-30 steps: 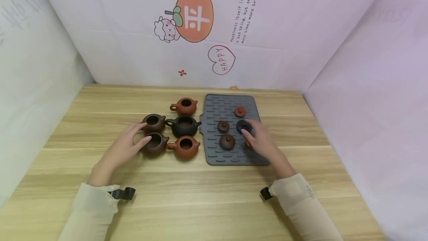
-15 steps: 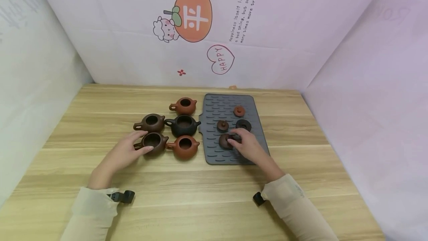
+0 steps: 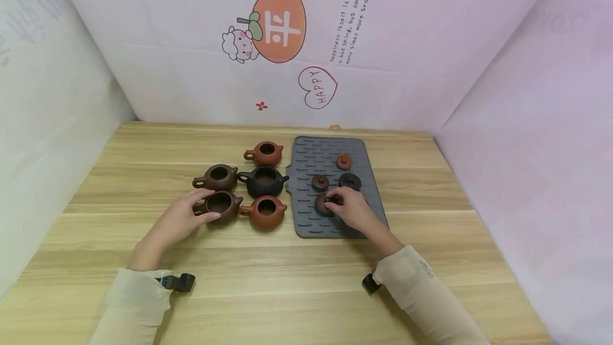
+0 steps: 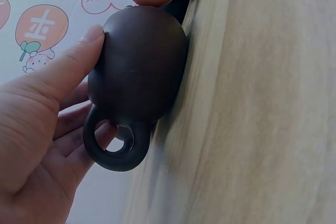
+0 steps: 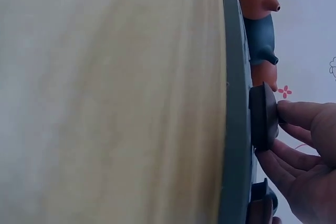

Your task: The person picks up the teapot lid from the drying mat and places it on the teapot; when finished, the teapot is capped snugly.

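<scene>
On grey ridged mat, 7 o'clock of centre: round dark-brown clay lid, right hand pinching it from above. Lid's 9 o'clock: rounded dark-brown clay teapot, left hand gripping it, thumb and fingers spread round.

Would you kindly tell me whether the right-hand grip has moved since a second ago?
Yes; against the gray mat, the right-hand grip has shifted left and toward the person, from the black lid to the larger brown lid.
</scene>
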